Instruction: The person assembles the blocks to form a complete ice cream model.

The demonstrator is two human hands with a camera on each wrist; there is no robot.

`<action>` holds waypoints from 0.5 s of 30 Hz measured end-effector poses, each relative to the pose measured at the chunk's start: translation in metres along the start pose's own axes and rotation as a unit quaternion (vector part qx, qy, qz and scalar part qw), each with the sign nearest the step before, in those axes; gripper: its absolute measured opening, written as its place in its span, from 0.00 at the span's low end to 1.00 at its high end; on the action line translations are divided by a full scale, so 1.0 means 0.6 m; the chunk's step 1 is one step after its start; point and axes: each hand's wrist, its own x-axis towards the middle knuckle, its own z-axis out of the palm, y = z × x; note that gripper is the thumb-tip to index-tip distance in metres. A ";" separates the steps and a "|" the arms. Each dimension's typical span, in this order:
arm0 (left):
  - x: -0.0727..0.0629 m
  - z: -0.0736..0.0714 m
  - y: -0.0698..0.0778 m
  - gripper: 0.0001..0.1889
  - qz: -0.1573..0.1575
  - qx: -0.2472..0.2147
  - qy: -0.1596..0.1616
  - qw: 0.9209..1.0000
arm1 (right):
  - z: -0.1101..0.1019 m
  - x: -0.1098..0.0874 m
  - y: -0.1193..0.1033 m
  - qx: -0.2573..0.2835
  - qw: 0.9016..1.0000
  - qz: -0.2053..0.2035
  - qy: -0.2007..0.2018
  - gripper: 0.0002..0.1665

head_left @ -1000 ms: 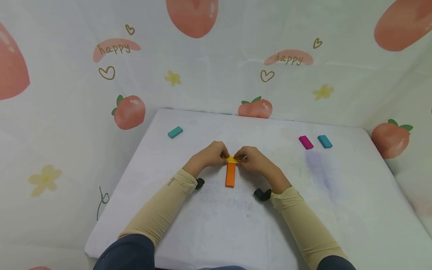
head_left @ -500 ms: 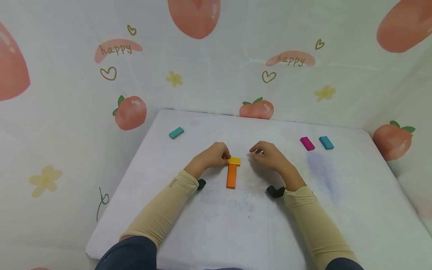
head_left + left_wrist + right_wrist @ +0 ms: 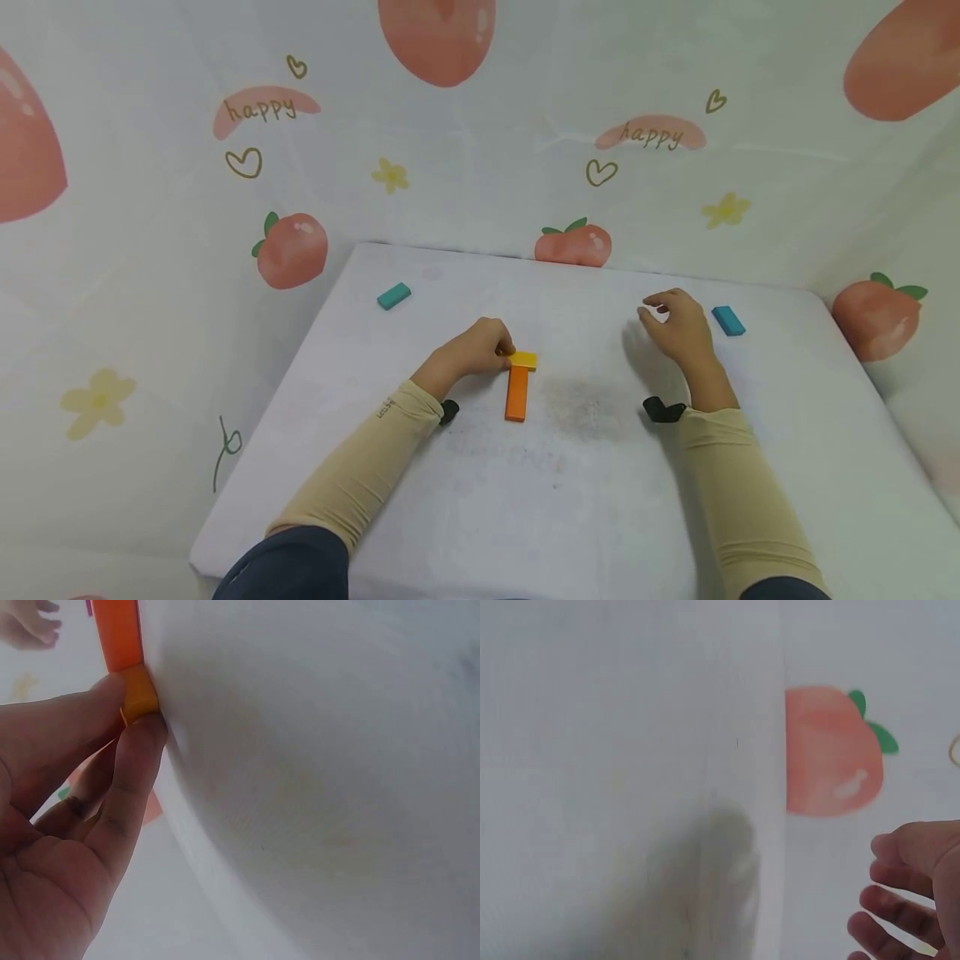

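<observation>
In the head view a yellow block (image 3: 523,361) lies crosswise at the far end of an orange block (image 3: 516,395), so the two form a T. My left hand (image 3: 477,346) pinches the left end of the yellow block. Up close in the left wrist view, thumb and finger hold the yellow block (image 3: 140,691) right against the end of the orange block (image 3: 118,634). My right hand (image 3: 678,325) hovers over the right part of the table, fingers loosely bent and holding nothing. It covers the spot where a magenta block lay.
A blue block (image 3: 728,321) lies just right of the right hand. Toward the back left corner of the white table (image 3: 480,517) is a teal block (image 3: 393,296). Fruit-print cloth (image 3: 465,192) rises behind the table. Each wrist carries a small black camera.
My right hand has let go of the yellow block's right end and moved right and away, now over the magenta block's place. The left hand keeps its pinch.
</observation>
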 end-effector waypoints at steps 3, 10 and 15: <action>-0.001 0.000 0.001 0.14 0.000 -0.002 0.003 1.000 | -0.019 -0.001 0.014 -0.013 0.999 0.031 0.010 0.21; -0.001 0.000 0.002 0.14 0.004 -0.002 0.004 1.000 | -0.050 -0.005 0.050 -0.035 0.993 0.112 -0.025 0.26; 0.000 0.001 0.002 0.14 0.000 0.000 0.002 1.000 | -0.060 -0.008 0.071 -0.045 0.987 0.142 -0.055 0.28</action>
